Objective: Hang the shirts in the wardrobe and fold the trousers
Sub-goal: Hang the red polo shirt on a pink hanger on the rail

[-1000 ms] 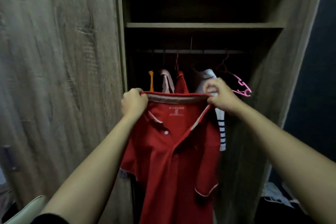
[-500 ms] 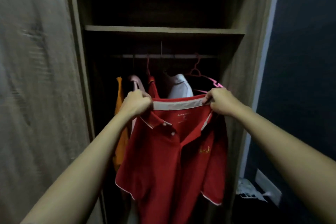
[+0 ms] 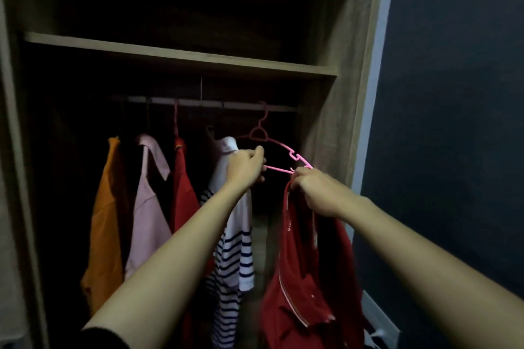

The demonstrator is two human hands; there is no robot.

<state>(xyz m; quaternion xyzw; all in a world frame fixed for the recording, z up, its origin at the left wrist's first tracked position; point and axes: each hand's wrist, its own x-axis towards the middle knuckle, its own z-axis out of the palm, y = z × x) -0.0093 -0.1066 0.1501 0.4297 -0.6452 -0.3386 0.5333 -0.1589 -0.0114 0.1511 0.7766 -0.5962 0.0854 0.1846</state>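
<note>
**Red shirt [image 3: 306, 278] held at the pink hanger [image 3: 286, 147] in the wardrobe [image 3: 331, 127]**

The pink hanger hangs by its hook from the rail [image 3: 198, 101] under the shelf [image 3: 181, 55], toward the right end; the left hand [image 3: 246, 168] grips it, fingers [image 3: 256, 154] curled round its lower bar; the right hand [image 3: 314, 190] has its fingers clenched on the bunched collar of the red shirt, right at the hanger's right tip; the rest of the shirt hangs limp below that hand, not yet on the hanger. Left of the hanger four garments hang on the rail: an orange shirt [image 3: 105, 221], a pale pink shirt [image 3: 147, 207], a second red shirt [image 3: 183, 193] and a white striped shirt [image 3: 235, 238]; a dark wall [image 3: 453, 122] lies to the right of the wardrobe.
</note>
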